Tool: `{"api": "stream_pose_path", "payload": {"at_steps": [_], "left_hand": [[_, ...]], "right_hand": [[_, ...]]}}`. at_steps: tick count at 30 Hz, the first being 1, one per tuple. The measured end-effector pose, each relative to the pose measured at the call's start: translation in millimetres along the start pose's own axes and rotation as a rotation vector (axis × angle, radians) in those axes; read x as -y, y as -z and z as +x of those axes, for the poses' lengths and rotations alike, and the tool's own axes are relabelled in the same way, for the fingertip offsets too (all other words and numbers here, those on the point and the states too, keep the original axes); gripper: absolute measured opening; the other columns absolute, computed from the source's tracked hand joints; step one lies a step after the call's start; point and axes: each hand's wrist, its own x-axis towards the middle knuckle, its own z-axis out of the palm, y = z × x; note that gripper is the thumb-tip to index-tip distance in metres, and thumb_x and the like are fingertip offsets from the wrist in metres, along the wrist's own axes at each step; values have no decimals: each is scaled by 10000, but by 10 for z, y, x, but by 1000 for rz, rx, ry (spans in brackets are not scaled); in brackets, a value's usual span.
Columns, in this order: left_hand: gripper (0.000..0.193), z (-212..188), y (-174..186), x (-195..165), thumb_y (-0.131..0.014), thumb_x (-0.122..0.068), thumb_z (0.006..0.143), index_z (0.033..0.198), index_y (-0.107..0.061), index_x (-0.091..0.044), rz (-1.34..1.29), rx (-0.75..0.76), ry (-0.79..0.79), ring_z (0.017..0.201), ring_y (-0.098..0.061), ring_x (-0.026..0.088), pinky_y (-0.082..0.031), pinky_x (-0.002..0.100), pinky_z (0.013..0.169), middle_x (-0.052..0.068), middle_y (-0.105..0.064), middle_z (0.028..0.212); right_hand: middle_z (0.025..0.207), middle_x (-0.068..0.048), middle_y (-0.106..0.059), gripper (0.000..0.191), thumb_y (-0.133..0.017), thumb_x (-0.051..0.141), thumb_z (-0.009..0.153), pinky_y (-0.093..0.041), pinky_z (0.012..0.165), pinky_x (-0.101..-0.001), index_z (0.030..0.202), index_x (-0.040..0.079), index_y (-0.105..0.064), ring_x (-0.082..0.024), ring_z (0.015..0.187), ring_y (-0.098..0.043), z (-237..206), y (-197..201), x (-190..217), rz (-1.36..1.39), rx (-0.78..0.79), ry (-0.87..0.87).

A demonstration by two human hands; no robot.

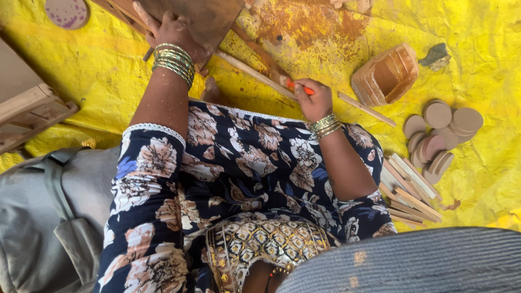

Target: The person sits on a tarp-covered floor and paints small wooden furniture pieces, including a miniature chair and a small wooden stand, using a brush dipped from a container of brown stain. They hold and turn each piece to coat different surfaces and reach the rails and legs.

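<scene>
The right hand [313, 100] is curled tight around an orange-handled tool [300, 87], its tip against a long wooden stick [255, 73] lying across the yellow sheet [97, 70]. The left hand [173, 32] lies spread flat on a brown wooden board [209, 16], pressing it down, fingers not wrapped round anything

Single view, head-worn camera: looks steeply down over the wearer's own lap and both forearms onto a yellow floor sheet [97, 70]. Close range; hands near top edge. No second view shares the scene.
</scene>
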Motion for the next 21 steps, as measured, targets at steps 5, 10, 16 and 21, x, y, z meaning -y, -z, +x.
{"api": "stream_pose_path", "payload": {"at_steps": [5,10,16,21], "left_hand": [[814,17,12,-18,-850,-504,656,1393,-609,-257,13,22,7,1464,-135,485,-260,675,1113,91,-463,1456],[794,0,60,-54,-861,-502,650,1375,-626,-279,6,60,23,1486,-132,466,-240,673,1142,83,-471,1446],[820,-45,143,-113,-865,-520,645,1378,-616,-252,7,48,20,1457,-109,510,-235,738,1077,96,-465,1448],[829,-93,164,-111,-873,-570,662,1379,-622,-238,1,40,7,1486,-33,529,-182,701,1135,103,-432,1505]], "right_hand": [[839,-54,-777,136,-705,211,980,-575,630,-301,1014,106,-786,-163,695,-721,42,86,-142,144,90,-113],[757,-121,-745,115,-760,176,949,-531,574,-334,902,76,-793,-211,615,-691,5,496,-133,-276,72,-205],[845,-109,-760,109,-713,156,974,-571,652,-320,977,60,-765,-189,710,-729,-68,344,-186,126,-37,-43],[787,-117,-758,125,-737,173,916,-556,616,-329,950,64,-787,-207,657,-713,16,235,-281,-52,76,-277]]}}
